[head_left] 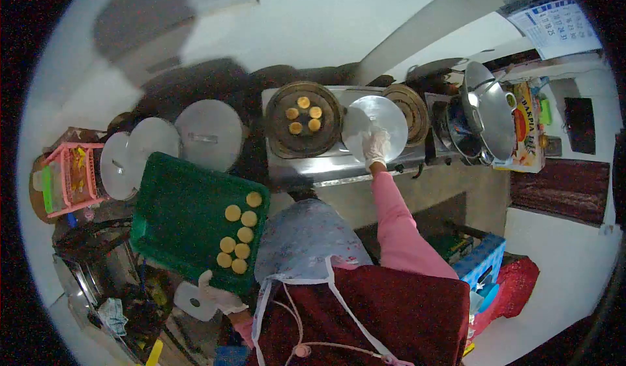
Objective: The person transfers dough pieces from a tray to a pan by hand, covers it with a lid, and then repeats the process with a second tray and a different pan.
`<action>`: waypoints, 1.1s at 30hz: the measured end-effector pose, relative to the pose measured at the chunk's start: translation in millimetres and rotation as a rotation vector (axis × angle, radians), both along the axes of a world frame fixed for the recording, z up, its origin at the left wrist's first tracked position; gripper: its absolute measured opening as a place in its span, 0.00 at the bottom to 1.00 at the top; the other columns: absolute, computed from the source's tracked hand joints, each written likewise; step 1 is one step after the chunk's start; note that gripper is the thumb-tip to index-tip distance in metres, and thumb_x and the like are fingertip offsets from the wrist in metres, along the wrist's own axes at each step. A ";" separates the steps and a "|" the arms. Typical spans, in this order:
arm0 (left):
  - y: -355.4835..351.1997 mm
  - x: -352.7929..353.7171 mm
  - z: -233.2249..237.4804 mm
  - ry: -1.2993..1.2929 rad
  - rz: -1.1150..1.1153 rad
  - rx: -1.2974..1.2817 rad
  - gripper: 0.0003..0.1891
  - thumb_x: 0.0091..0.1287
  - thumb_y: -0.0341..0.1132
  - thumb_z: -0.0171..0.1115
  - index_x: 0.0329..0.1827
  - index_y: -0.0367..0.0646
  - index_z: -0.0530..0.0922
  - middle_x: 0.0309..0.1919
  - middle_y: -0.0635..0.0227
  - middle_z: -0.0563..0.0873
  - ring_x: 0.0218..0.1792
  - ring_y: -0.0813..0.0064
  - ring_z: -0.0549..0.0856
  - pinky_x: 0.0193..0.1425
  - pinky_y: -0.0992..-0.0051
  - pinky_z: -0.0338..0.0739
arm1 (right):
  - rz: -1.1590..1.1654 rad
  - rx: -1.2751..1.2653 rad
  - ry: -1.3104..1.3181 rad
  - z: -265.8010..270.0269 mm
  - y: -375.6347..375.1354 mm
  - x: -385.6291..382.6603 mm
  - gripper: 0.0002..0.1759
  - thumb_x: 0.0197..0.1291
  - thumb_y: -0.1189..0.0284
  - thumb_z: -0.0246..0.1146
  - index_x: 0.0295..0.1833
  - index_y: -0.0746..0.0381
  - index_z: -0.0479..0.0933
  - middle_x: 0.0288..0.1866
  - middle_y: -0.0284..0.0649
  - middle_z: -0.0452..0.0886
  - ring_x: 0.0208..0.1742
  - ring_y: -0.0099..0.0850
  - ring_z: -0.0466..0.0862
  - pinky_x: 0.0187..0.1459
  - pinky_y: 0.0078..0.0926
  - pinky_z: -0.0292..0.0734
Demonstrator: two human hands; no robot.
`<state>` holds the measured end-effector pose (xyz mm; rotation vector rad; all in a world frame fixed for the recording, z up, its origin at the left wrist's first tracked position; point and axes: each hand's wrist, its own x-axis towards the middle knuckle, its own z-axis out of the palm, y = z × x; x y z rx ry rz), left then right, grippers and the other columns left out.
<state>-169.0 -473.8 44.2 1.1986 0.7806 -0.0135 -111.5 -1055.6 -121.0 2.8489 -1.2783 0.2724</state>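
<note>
My right hand (376,147), in a thin glove, grips a round metal lid (391,115) from above; its handle is hidden under my fingers. The lid is over the stove between two round pans. In the left pan (319,138) several browned round cakes (304,103) lie apart. My left hand (220,297), also gloved, is at the lower edge of a green tray (176,203), fingers stretched out towards its rim; I see nothing held in it. Several pale round cakes (245,234) lie at the tray's right side.
The right pan (412,108) is partly covered by the lid. Large metal lids (207,131) lean behind the tray. A pink basket (77,174) stands far left. To the right are a big metal wok (492,118) and a printed box (529,131). A white lid (194,301) lies below the tray.
</note>
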 end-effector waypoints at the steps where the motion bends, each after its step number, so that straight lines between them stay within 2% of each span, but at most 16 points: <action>1: -15.1 -2.5 0.1 0.031 0.007 -0.057 0.17 0.67 0.40 0.55 0.54 0.41 0.71 0.54 0.57 0.77 0.53 0.63 0.79 0.59 0.62 0.75 | 0.013 0.042 0.066 -3.8 -13.6 1.9 0.17 0.54 0.60 0.65 0.46 0.56 0.84 0.42 0.50 0.84 0.44 0.50 0.84 0.44 0.50 0.78; 6: -78.1 -24.1 -5.3 0.069 0.025 -0.077 0.15 0.67 0.36 0.55 0.54 0.41 0.71 0.52 0.58 0.79 0.51 0.64 0.80 0.58 0.63 0.77 | -0.005 0.211 0.014 -4.2 -46.8 1.4 0.22 0.50 0.61 0.65 0.52 0.56 0.83 0.43 0.52 0.84 0.45 0.50 0.85 0.45 0.47 0.79; 9: -113.5 -31.3 14.1 -0.003 0.014 0.053 0.12 0.67 0.33 0.54 0.51 0.43 0.71 0.50 0.60 0.80 0.49 0.65 0.81 0.57 0.63 0.77 | 0.011 0.274 0.027 13.3 -50.3 -4.2 0.20 0.50 0.61 0.63 0.46 0.60 0.84 0.39 0.53 0.85 0.42 0.49 0.86 0.44 0.46 0.80; 12: -130.9 -46.9 19.1 -0.190 -0.154 0.529 0.10 0.68 0.32 0.54 0.50 0.43 0.70 0.51 0.59 0.79 0.49 0.65 0.80 0.57 0.63 0.77 | -0.084 0.290 0.042 43.0 -47.4 -4.0 0.18 0.51 0.60 0.62 0.40 0.61 0.86 0.36 0.52 0.86 0.39 0.50 0.86 0.44 0.46 0.80; 13: -132.6 -49.2 19.5 -0.228 -0.195 0.621 0.10 0.67 0.32 0.54 0.50 0.43 0.70 0.51 0.59 0.79 0.50 0.65 0.80 0.58 0.63 0.76 | -0.116 0.290 0.023 64.6 -38.5 3.4 0.18 0.51 0.57 0.61 0.33 0.60 0.86 0.34 0.51 0.85 0.39 0.50 0.86 0.44 0.45 0.80; 14: -133.7 -50.1 21.2 -0.262 -0.243 0.713 0.10 0.67 0.32 0.55 0.50 0.43 0.70 0.51 0.58 0.79 0.51 0.65 0.80 0.58 0.62 0.76 | -0.008 0.275 -0.043 79.0 -27.8 11.5 0.18 0.51 0.57 0.61 0.34 0.60 0.87 0.34 0.51 0.85 0.39 0.50 0.86 0.44 0.46 0.80; 16: -143.8 -41.5 39.8 -0.203 -0.190 0.652 0.09 0.67 0.32 0.55 0.49 0.43 0.71 0.53 0.58 0.78 0.54 0.66 0.78 0.59 0.63 0.76 | 0.198 0.239 -0.176 103.9 0.7 28.3 0.19 0.52 0.56 0.61 0.35 0.59 0.87 0.33 0.51 0.85 0.39 0.51 0.86 0.44 0.46 0.79; 17: -144.1 -37.0 40.0 -0.170 -0.143 0.484 0.09 0.67 0.32 0.55 0.49 0.43 0.71 0.54 0.58 0.77 0.55 0.66 0.78 0.59 0.63 0.75 | 0.109 0.445 -0.020 116.5 13.7 54.3 0.20 0.55 0.55 0.60 0.38 0.59 0.86 0.33 0.53 0.85 0.40 0.53 0.85 0.44 0.48 0.78; 18: -144.4 -32.7 40.0 -0.135 -0.082 0.321 0.09 0.67 0.32 0.56 0.48 0.43 0.72 0.54 0.59 0.77 0.56 0.66 0.77 0.59 0.64 0.75 | 0.216 0.433 -0.078 94.7 21.1 67.9 0.20 0.56 0.55 0.59 0.39 0.60 0.86 0.33 0.53 0.84 0.40 0.54 0.85 0.45 0.49 0.77; 20: -123.8 -29.3 27.3 -0.051 0.067 -0.257 0.09 0.67 0.32 0.56 0.49 0.45 0.72 0.54 0.60 0.75 0.57 0.67 0.75 0.60 0.65 0.74 | 0.337 0.464 -0.189 63.7 48.4 94.3 0.20 0.59 0.55 0.57 0.38 0.61 0.84 0.34 0.53 0.84 0.40 0.55 0.84 0.45 0.50 0.76; 21: -121.8 -32.1 24.6 -0.081 -0.025 0.015 0.09 0.67 0.32 0.56 0.49 0.45 0.72 0.54 0.61 0.75 0.56 0.67 0.75 0.61 0.65 0.73 | 0.347 0.509 -0.245 57.2 62.8 107.7 0.20 0.59 0.56 0.57 0.37 0.62 0.84 0.35 0.55 0.84 0.41 0.55 0.83 0.46 0.50 0.76; 23: -115.5 -36.4 20.4 -0.123 -0.223 0.558 0.08 0.67 0.32 0.55 0.48 0.46 0.72 0.53 0.63 0.74 0.55 0.68 0.75 0.61 0.66 0.72 | 0.590 0.532 -0.024 41.2 71.4 125.1 0.18 0.63 0.59 0.54 0.47 0.60 0.80 0.49 0.52 0.81 0.54 0.52 0.79 0.61 0.49 0.66; 26: -103.0 -28.3 1.6 -0.033 -0.123 0.380 0.11 0.60 0.39 0.55 0.43 0.47 0.75 0.45 0.64 0.79 0.49 0.64 0.79 0.56 0.62 0.74 | 0.615 0.578 -0.019 51.8 92.8 127.2 0.17 0.64 0.62 0.53 0.50 0.61 0.79 0.56 0.53 0.79 0.60 0.53 0.74 0.67 0.51 0.57; 29: -81.8 -25.9 -17.9 -0.002 -0.194 0.328 0.08 0.65 0.34 0.53 0.45 0.46 0.74 0.47 0.64 0.77 0.53 0.66 0.76 0.62 0.64 0.70 | 0.639 0.471 -0.211 20.2 94.2 133.8 0.20 0.60 0.58 0.58 0.41 0.66 0.81 0.45 0.56 0.82 0.47 0.53 0.81 0.50 0.47 0.73; 32: -87.4 1.4 2.6 0.079 -0.195 0.412 0.09 0.63 0.39 0.52 0.39 0.46 0.76 0.38 0.66 0.81 0.51 0.66 0.79 0.69 0.60 0.66 | 0.807 0.268 -0.376 -2.0 78.3 114.1 0.19 0.61 0.60 0.60 0.46 0.65 0.80 0.43 0.52 0.83 0.46 0.50 0.81 0.51 0.45 0.74; 33: -87.3 7.0 6.8 -0.050 -0.331 0.578 0.09 0.62 0.37 0.53 0.42 0.45 0.76 0.44 0.65 0.79 0.53 0.66 0.78 0.67 0.63 0.67 | 0.764 0.358 -0.490 12.9 85.2 109.8 0.17 0.61 0.63 0.60 0.48 0.65 0.80 0.42 0.51 0.82 0.46 0.49 0.82 0.51 0.43 0.75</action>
